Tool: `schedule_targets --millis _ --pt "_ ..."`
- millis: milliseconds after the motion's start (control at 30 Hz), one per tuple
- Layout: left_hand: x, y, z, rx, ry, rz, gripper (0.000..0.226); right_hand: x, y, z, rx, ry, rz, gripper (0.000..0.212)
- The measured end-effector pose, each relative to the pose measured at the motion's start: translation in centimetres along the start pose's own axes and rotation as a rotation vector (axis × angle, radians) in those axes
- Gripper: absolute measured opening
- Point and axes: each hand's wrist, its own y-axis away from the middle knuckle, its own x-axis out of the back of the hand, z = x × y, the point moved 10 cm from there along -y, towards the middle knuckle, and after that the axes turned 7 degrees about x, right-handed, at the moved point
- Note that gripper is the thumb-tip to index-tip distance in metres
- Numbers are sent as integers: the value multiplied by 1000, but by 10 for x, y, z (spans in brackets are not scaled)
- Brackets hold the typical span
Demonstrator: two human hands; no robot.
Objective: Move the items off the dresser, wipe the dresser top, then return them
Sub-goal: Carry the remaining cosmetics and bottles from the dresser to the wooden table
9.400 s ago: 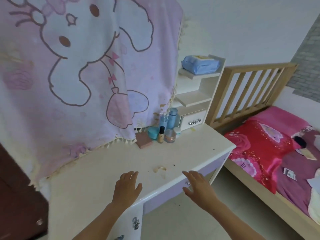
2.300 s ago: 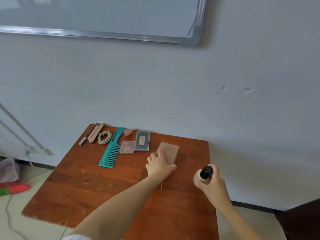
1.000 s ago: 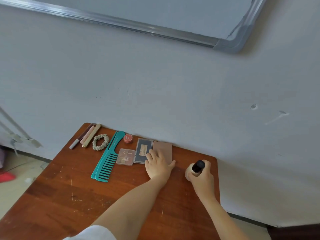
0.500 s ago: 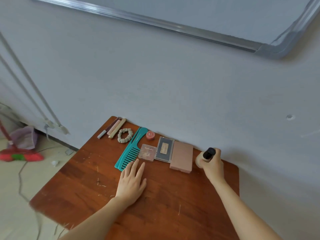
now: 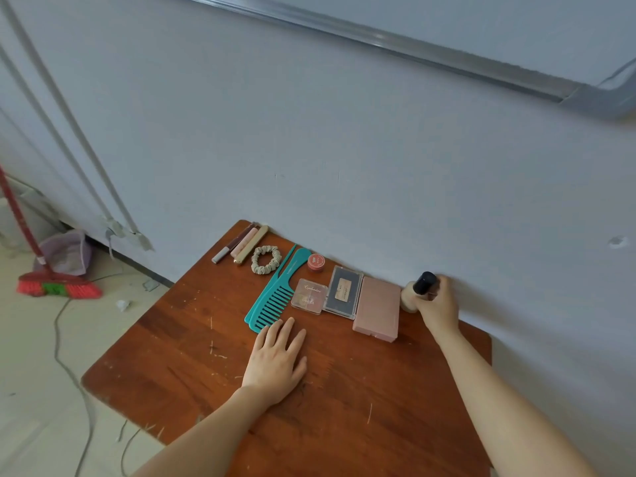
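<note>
Right hand [image 5: 438, 306] curled round bottle [image 5: 409, 297], bottle at 1 o'clock edge of table [image 5: 192, 356] by the wall, pink case [image 5: 378, 313] just beside at its 8 o'clock, left hand [image 5: 277, 364] flat on table, fingers straight, at 6 o'clock of comb [image 5: 275, 294]

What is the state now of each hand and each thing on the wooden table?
left hand: open, flat on the table.
right hand: holds the bottle.
bottle: upright, cap on.
pink case: closed, lying flat.
dark palette: closed, lying flat.
clear palette: closed, lying flat.
red jar: lid on.
comb: lying flat.
scrunchie: lying flat.
</note>
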Motion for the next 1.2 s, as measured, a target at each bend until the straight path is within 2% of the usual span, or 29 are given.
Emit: schedule_targets --millis 167,267,367,400,533,767,933,1033,1200 --pt "2 1 -4 35 40 -32 51 3 10 3 -33 56 46 41" --pt "6 0 -3 19 94 15 76 10 34 -2 4 96 110 41" --pt "5 -1 -4 19 181 13 93 8 63 -4 37 188 67 41" --pt "7 -1 -5 20 194 11 90 6 72 -5 55 211 33 42" --pt "14 -2 -10 13 287 -23 56 10 99 -10 148 300 -42 37" --pt "52 7 1 6 422 79 53 18 133 -2 173 382 -69 32" --pt "63 18 39 -117 406 83 53 21 158 0 180 395 -69 38" --pt "61 24 68 -248 378 43 53 28 181 2 125 424 -39 43" --pt "63 35 127 -545 381 -22 53 66 222 6 -37 457 155 43"
